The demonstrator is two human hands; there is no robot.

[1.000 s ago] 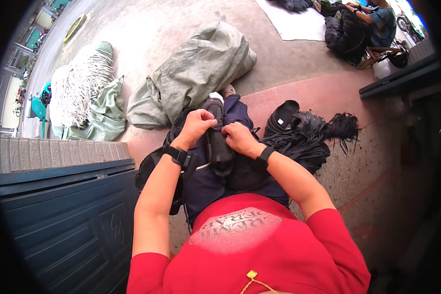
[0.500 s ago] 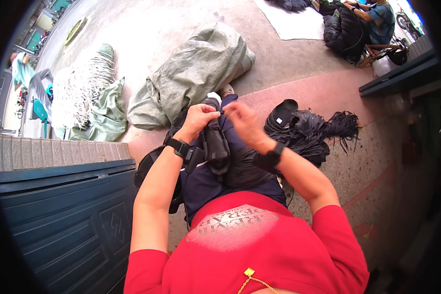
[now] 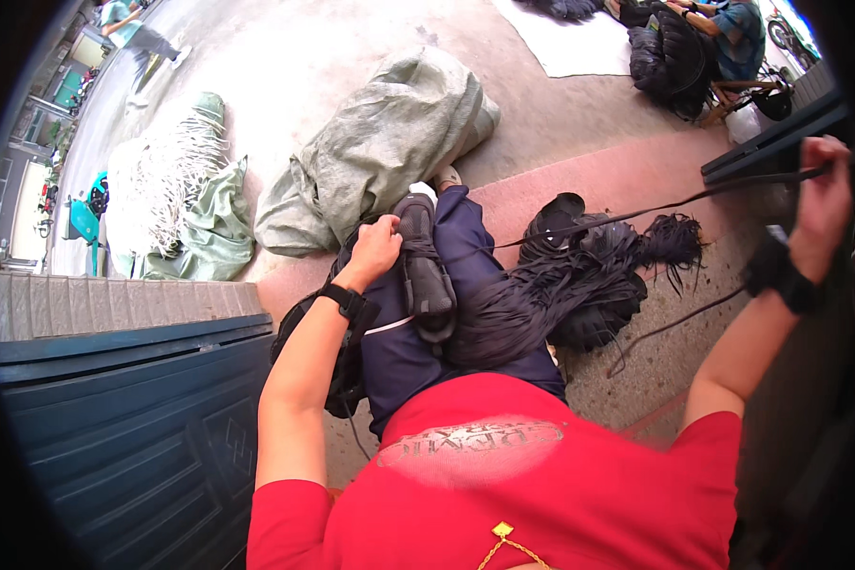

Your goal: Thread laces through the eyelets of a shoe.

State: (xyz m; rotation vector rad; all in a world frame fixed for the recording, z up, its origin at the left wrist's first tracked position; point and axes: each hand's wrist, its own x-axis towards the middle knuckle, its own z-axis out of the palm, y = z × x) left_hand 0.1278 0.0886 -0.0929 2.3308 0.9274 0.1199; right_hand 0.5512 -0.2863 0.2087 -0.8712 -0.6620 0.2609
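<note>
A black shoe (image 3: 429, 275) lies across my thighs, its toe toward me. My left hand (image 3: 374, 251) is closed at the shoe's left edge, fingers curled against its opening. Far out to the right, my raised right hand (image 3: 823, 204) pinches a long black shoelace (image 3: 655, 204). The lace stretches taut from there back to the shoe, and a loose length hangs below the hand. A thick bundle of black shoelaces (image 3: 532, 304) is draped over my right thigh and trails off to the right. More black shoe pieces (image 3: 299, 309) sit under my left forearm, partly hidden.
A filled grey-green woven sack (image 3: 375, 142) lies beyond my feet. At left are a heap of white laces (image 3: 176, 180) and a blue door panel (image 3: 133, 427). A seated person (image 3: 736, 38) handles black items at the far right; another person (image 3: 133, 33) walks at upper left.
My right hand has swung from beside the shoe far out to the right, drawing the lace with it. My left hand stays near the shoe, slightly lower. The background walker has moved.
</note>
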